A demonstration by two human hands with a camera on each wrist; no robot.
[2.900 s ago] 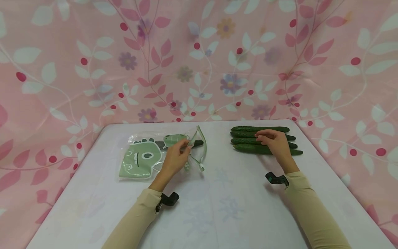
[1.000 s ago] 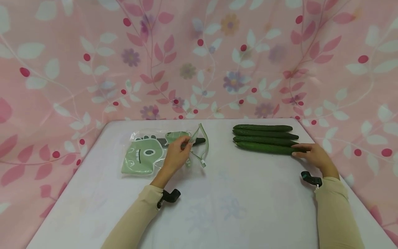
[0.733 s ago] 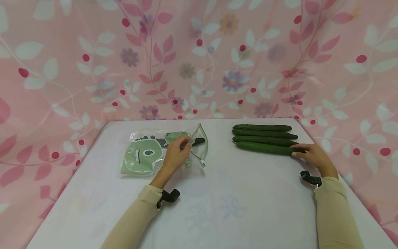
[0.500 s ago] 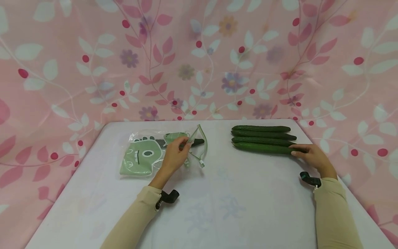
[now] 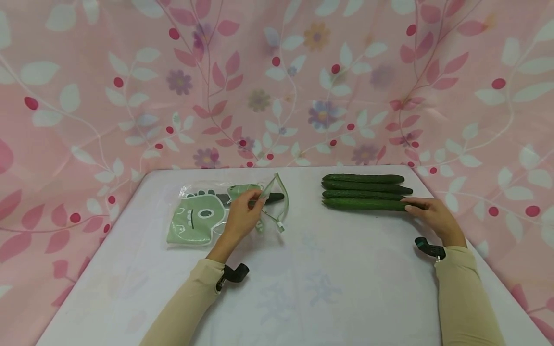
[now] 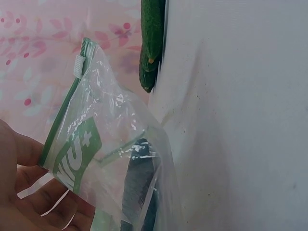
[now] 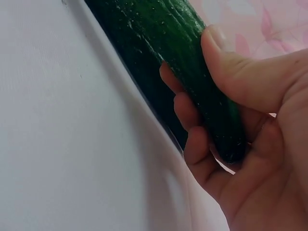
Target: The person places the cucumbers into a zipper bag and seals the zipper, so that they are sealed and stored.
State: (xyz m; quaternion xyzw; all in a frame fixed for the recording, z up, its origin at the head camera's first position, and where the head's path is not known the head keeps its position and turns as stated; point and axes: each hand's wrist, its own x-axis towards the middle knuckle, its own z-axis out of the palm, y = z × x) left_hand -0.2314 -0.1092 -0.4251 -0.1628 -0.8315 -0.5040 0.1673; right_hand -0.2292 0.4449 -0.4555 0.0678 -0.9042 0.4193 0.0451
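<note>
My left hand (image 5: 243, 215) pinches the rim of a clear zip bag (image 5: 196, 221) printed with a green dinosaur face. Its mouth stands open to the right, and the slider (image 6: 79, 67) shows in the left wrist view. Inside the bag lies a long, dark cucumber-like thing (image 6: 137, 180), partly behind plastic and print. On the right, my right hand (image 5: 434, 218) grips the right end of the nearest cucumber (image 5: 363, 204). In the right wrist view the thumb lies on one side of this cucumber (image 7: 187, 67) and the fingers curl round the other.
Several more cucumbers (image 5: 363, 179) lie side by side just behind the gripped one. The white-covered table (image 5: 311, 269) extends between bag and cucumbers and toward me. A pink floral curtain (image 5: 277, 96) hangs behind the table's far edge.
My right hand has moved from over the middle of the cucumbers to the right end of the nearest one and taken hold, lifting that end slightly. The left hand stays at the bag's rim.
</note>
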